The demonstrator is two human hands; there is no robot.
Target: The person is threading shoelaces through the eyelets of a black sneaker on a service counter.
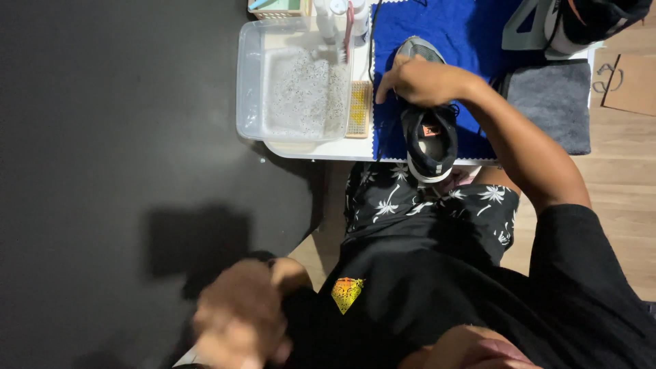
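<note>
The left hand (239, 314) is blurred, its grip unreadable. The right hand (420, 80) is closed on the black shoe (429, 133) atop a blue cloth (465, 34); left of it, a soapy tub (294, 82) is seen.

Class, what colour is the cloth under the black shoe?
Bright blue cloth, clearest in the head view.

My black short-sleeved T-shirt (437, 301), small yellow and orange diamond-shaped emblem (347, 294) on its chest, black shorts (424, 205) printed with white palm trees, bare forearms, no rings or watch visible on my right hand (424, 82).
</note>
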